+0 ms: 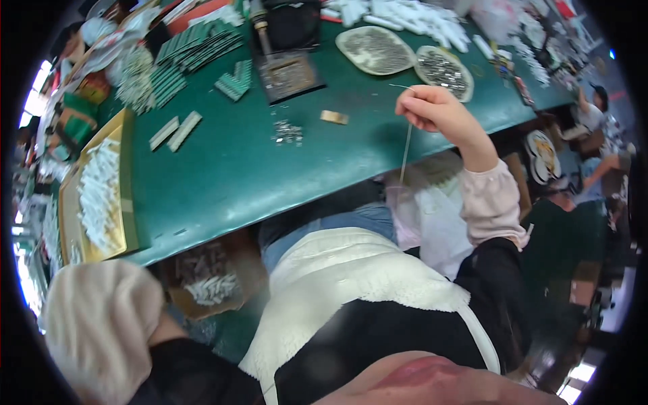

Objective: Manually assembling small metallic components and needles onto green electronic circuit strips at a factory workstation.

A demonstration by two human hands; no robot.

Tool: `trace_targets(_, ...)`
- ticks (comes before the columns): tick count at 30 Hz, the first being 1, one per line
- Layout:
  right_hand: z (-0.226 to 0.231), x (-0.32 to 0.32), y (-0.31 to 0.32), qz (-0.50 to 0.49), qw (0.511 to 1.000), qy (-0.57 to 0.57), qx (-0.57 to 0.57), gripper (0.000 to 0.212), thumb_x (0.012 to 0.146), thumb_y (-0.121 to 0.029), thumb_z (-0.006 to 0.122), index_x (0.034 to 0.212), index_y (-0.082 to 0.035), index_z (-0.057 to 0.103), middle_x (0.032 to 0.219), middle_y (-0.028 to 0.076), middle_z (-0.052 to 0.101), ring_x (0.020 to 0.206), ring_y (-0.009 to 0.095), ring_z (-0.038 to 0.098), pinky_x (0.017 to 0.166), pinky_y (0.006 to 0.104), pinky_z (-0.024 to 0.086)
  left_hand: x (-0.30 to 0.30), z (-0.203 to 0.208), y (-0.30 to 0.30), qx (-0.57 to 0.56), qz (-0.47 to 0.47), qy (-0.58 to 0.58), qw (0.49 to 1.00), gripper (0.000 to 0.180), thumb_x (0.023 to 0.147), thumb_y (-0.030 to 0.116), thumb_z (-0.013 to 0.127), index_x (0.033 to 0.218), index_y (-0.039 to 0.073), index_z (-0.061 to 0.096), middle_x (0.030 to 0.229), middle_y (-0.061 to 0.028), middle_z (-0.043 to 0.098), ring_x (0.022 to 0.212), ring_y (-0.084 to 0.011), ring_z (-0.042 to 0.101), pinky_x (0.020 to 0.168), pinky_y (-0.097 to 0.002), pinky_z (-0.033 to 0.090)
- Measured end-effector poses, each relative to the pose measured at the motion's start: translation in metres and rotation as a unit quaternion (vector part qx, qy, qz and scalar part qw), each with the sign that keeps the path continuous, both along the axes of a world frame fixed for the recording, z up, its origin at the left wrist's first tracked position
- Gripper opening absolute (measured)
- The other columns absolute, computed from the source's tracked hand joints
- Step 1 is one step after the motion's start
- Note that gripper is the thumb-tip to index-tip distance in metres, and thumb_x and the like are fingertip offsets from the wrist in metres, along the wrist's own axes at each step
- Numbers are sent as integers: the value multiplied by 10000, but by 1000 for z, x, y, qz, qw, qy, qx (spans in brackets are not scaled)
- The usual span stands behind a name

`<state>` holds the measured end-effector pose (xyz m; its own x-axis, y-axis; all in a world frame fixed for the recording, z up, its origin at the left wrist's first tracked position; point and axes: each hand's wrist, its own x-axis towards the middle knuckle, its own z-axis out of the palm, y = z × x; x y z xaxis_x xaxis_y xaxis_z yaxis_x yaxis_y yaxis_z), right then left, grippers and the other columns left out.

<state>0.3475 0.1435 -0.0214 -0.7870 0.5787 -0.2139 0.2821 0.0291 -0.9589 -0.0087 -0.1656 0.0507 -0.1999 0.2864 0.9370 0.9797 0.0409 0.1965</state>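
Stretched out over a green worktop [223, 182] across the upper frame, with pale left sleeve [101, 317] at lower left and left hand out of sight, impossible to tell whether open or closed. Flanked at left by a yellow carton [125, 182] of white pieces [100, 196]. Raised at upper right with right hand [439, 115], grip closed in a fingertip pinch below two pale dishes [351, 59]. Pinching a thin strand [407, 152], hanging across the near edge. Apparently at a strand-handling stage; calling, presumably, for a steady pinch and a controlled loose end. Facing, near upper centre, loose metal bits [289, 132].
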Motion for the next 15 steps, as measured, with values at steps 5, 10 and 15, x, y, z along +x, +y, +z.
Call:
trace_targets(5, 9, 24, -9, -36, 998, 34, 33, 240, 1005, -260, 575, 948, -51, 679, 721, -56, 568, 592, 2, 466, 491, 157, 310, -100, -16, -95, 48, -113, -48, 991, 297, 1009, 222, 487, 1034, -9, 671, 921, -47, 674, 731, -149, 625, 615, -249, 471)
trace_targets(10, 9, 24, -13, -27, 998, 56, 27, 280, 1023, -283, 552, 982, -38, 682, 738, -43, 582, 611, 13, 492, 485, 161, 324, -35, -17, -84, 61, -191, -94, 975, 274, 987, 221, 512, 1018, 0, 671, 919, -59, 672, 741, -168, 623, 624, -271, 478)
trace_targets(15, 17, 27, 6, -50, 991, 98, 71, 322, 1057, -300, 481, 995, -52, 678, 720, -59, 564, 576, 14, 470, 469, 162, 324, -75, 2, -149, 25, -241, -130, 962, 253, 965, 220, 538, 1002, 9, 672, 918, -70, 670, 750, -187, 621, 632, -292, 485)
